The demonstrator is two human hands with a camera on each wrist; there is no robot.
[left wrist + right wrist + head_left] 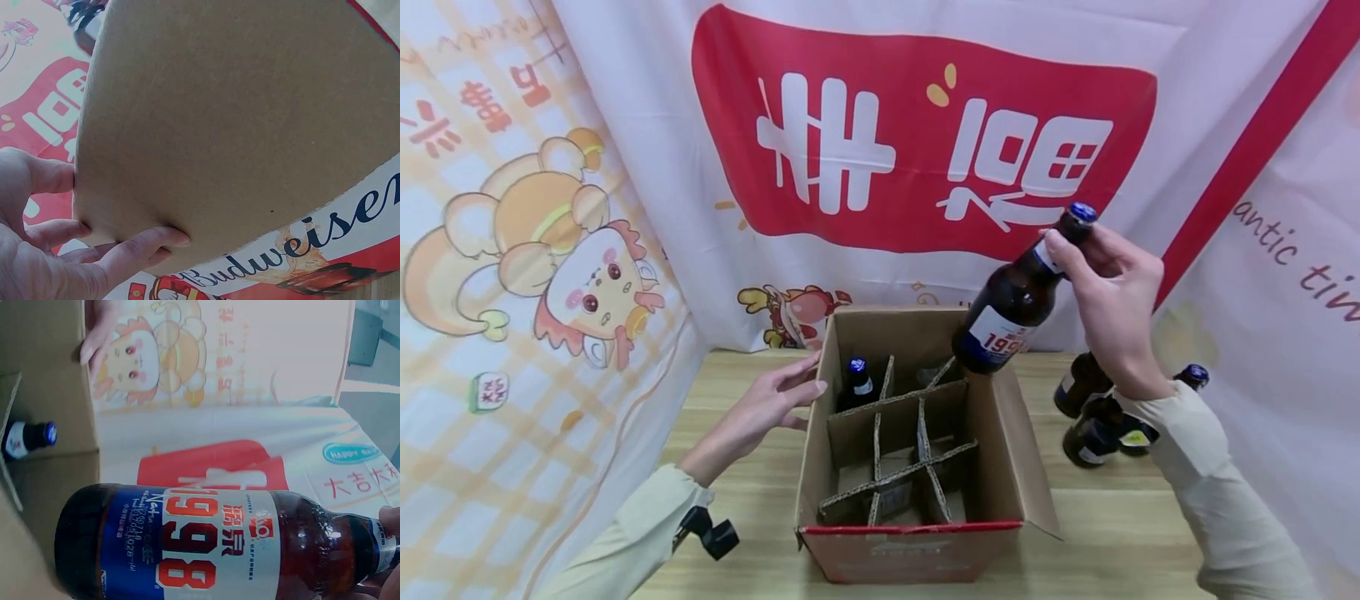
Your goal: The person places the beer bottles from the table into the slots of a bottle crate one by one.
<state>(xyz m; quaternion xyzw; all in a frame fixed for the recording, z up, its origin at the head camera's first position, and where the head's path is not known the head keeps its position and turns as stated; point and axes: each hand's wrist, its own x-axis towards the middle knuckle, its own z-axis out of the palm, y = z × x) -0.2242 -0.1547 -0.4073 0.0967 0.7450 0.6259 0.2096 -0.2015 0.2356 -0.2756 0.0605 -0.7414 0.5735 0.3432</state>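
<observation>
My right hand (pixel 1116 292) grips a brown beer bottle (pixel 1011 304) by its neck, just below the blue cap. Tilted, the bottle has its base over the back right corner of an open cardboard box (pixel 917 550). In the right wrist view the bottle's label (pixel 200 544) reads 1998. Against the box's left side rests my left hand (pixel 775 400), its fingers and thumb touching the cardboard flap (pixel 237 125) in the left wrist view. Crossed cardboard dividers (pixel 898 396) split the box into cells. Another blue-capped bottle (pixel 859 383) stands in the back left cell.
Several brown bottles (pixel 1090 433) stand on the wooden table (pixel 1112 517) right of the box, partly hidden by my right forearm. A printed cloth (pixel 917 142) hangs behind, with more cloth at both sides. The box's right flap (pixel 1030 458) sticks outward.
</observation>
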